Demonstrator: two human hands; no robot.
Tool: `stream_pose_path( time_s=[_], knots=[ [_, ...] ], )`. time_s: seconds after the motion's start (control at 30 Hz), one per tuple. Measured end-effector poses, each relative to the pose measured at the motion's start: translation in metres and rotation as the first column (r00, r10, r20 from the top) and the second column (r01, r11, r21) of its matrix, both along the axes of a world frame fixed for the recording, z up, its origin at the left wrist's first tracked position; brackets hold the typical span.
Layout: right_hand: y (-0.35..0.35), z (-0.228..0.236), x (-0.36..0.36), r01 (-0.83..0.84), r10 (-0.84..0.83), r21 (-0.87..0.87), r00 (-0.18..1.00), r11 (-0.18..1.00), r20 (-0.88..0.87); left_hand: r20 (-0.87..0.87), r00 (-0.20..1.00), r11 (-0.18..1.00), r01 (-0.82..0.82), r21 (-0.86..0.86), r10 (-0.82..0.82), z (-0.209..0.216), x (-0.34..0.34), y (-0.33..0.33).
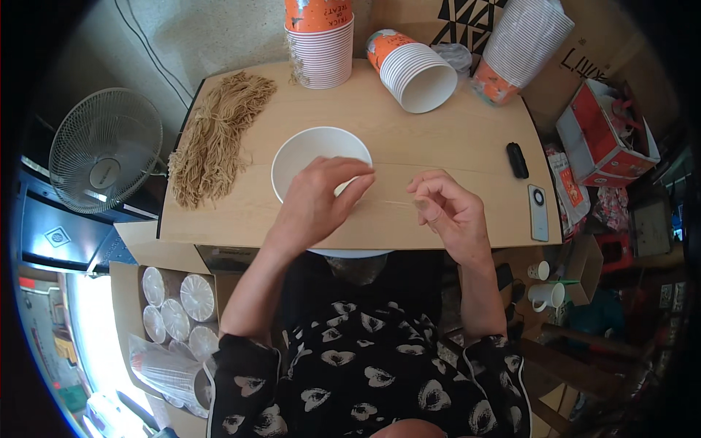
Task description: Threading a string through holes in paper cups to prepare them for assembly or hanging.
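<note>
A white paper bucket (296, 146) stands on the table in front of me, its round mouth facing up. My left hand (318, 201) is over the near right part of its rim and hides some of it, fingers bent toward the thumb. To the right of the bucket, my right hand (453, 212) is raised above the table with thumb and fingers pinched. A faint thin line seems to run between the two hands; whether it is a strand they hold is too fine to tell.
A bundle of tan twine (215, 139) lies at the left. Stacked paper buckets (321, 58), a tipped stack (416, 77) and a wrapped stack (526, 44) are at the back. A black object (517, 160) and a phone (538, 212) lie right. A carton (124, 292) holds wrapped stacks.
</note>
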State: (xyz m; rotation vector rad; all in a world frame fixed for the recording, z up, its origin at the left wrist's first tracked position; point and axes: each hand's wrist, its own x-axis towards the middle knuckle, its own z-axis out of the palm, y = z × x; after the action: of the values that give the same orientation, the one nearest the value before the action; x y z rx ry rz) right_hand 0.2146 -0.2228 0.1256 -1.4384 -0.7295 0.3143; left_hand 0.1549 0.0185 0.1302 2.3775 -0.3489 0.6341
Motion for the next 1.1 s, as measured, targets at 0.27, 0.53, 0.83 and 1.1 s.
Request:
stream_pose_path(
  time_s=[0.27,0.53,0.83,1.1],
  knots=[
    [-0.004,0.014,0.004,-0.117,0.109,0.083,0.990,0.990,0.094,-0.648,0.434,0.767,0.194,-0.612,-0.626,0.025,0.048,-0.014],
    [-0.017,-0.010,0.010,0.066,-0.065,0.007,0.992,0.998,-0.111,-0.521,0.401,0.608,0.124,-0.784,-0.753,0.015,0.040,-0.025],
    [-0.020,-0.001,0.008,0.070,-0.078,-0.096,0.994,0.993,-0.081,-0.574,0.413,0.675,0.152,-0.722,-0.707,0.014,0.039,-0.019],
    [-0.023,-0.001,0.012,0.034,-0.031,-0.323,0.999,0.946,0.014,-0.576,0.460,0.700,0.156,-0.697,-0.676,0.014,0.033,-0.019]
  ],
)
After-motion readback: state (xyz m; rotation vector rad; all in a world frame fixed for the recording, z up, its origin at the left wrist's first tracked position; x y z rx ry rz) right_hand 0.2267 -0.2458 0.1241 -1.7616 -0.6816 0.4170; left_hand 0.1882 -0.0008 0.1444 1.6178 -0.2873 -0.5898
